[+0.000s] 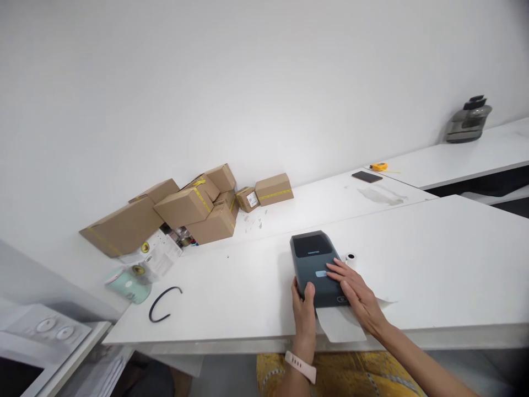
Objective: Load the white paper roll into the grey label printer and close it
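A dark teal label printer [312, 281] with a black window in its top rests on the white table in front of me. White paper [339, 324] sticks out of its near end and hangs toward the table edge. My left hand [303, 309] holds the printer's near left corner, thumb on top and fingers round the side. My right hand [357, 292] lies over the right side, fingers stretched across the top near a light blue label. Just behind that hand stands a small white paper roll [351, 260], partly covered.
Cardboard boxes [185, 207] are piled at the back left by the wall. A black curved band [161, 304] and a mint green container [130, 285] lie on the left. Farther right are a phone [366, 176], a yellow tape measure [379, 166] and a dark jug [469, 121].
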Demonstrator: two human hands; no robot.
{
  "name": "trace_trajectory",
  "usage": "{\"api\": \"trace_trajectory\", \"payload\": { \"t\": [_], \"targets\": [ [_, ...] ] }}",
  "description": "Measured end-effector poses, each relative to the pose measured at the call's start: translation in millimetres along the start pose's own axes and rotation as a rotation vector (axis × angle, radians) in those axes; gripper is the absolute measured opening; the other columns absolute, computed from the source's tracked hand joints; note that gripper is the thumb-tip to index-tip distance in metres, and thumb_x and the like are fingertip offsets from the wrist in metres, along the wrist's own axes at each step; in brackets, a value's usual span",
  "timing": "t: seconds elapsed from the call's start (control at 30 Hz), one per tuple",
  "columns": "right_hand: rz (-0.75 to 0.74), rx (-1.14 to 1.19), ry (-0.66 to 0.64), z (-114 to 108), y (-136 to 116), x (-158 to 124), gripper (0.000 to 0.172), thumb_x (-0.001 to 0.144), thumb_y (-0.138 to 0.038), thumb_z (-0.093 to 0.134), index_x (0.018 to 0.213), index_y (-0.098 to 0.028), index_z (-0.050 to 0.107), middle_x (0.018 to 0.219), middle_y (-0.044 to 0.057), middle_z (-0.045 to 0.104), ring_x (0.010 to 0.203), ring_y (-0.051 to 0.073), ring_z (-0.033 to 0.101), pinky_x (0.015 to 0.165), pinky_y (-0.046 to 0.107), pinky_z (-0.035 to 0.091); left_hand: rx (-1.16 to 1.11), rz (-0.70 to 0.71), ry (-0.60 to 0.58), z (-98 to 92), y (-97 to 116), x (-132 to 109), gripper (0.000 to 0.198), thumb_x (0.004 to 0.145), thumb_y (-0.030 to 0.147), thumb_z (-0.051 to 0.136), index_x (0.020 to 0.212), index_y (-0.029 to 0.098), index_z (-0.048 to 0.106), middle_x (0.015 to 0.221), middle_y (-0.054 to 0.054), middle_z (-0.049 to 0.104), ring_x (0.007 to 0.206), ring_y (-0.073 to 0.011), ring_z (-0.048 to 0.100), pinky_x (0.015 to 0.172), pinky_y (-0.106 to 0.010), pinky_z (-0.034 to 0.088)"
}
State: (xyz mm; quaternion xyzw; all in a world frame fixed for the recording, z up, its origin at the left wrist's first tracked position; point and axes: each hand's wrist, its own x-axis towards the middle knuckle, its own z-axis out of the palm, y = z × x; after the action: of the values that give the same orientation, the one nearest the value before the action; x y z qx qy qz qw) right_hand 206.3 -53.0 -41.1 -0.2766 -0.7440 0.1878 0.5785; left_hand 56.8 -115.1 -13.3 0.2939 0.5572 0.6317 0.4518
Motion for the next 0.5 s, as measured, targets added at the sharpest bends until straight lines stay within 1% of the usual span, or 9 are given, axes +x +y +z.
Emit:
{"api": "trace_trajectory", "payload": {
  "t": [0.1, 0.2, 0.33, 0.43, 0.5],
  "targets": [
    [-0.005, 0.004, 0.023, 1, -1, 1, 0.036, 0.101, -0.02, 0.042, 0.126, -0.027, 0.067, 0.133, 0.008, 0.066, 0.137, 0.027, 0.049, 0.11, 0.054, 0.043, -0.045, 0.041, -0.055, 0.9, -3, 0, 0.074, 0.084, 0.057, 0.066, 0.144, 0.018, 0.047, 0.141, -0.015, 0.059, 0.125, -0.0282, 0.059, 0.101, -0.035, 0.05],
    [0.025, 0.021, 0.023, 1, -1, 0, 0.036, 0.101, -0.02, 0.042, 0.126, -0.026, 0.067, 0.134, 0.008, 0.065, 0.138, 0.028, 0.047, 0.112, 0.055, 0.042, -0.048, 0.039, -0.023, 1.3, -8, 1, 0.069, 0.086, 0.055, 0.063, 0.143, 0.018, 0.046, 0.142, -0.015, 0.057, 0.125, -0.0277, 0.059, 0.1, -0.036, 0.05],
    [0.094, 0.065, -0.004, 2, 1, -4, 0.036, 0.101, -0.022, 0.041, 0.124, -0.028, 0.067, 0.135, 0.007, 0.064, 0.141, 0.028, 0.044, 0.113, 0.057, 0.039, 0.003, 0.041, 0.025, 2.4, -15, 6, 0.065, 0.087, 0.055, 0.061, 0.139, 0.018, 0.047, 0.142, -0.015, 0.056, 0.125, -0.0275, 0.057, 0.101, -0.036, 0.049],
    [0.119, 0.081, -0.01, 2, 2, -5, 0.035, 0.102, -0.024, 0.041, 0.121, -0.03, 0.069, 0.136, 0.006, 0.064, 0.142, 0.028, 0.043, 0.113, 0.056, 0.04, 0.04, 0.066, 0.026, 3.4, -12, 10, 0.066, 0.086, 0.058, 0.06, 0.136, 0.016, 0.047, 0.138, -0.017, 0.057, 0.121, -0.0279, 0.059, 0.099, -0.036, 0.05],
    [0.132, 0.082, -0.021, 0, 2, -3, 0.034, 0.101, -0.026, 0.042, 0.121, -0.03, 0.07, 0.136, 0.005, 0.064, 0.141, 0.029, 0.044, 0.112, 0.056, 0.041, 0.047, 0.067, -0.005, 1.9, -6, 10, 0.067, 0.086, 0.06, 0.06, 0.135, 0.016, 0.046, 0.137, -0.017, 0.057, 0.12, -0.0274, 0.06, 0.098, -0.036, 0.05]
  ]
}}
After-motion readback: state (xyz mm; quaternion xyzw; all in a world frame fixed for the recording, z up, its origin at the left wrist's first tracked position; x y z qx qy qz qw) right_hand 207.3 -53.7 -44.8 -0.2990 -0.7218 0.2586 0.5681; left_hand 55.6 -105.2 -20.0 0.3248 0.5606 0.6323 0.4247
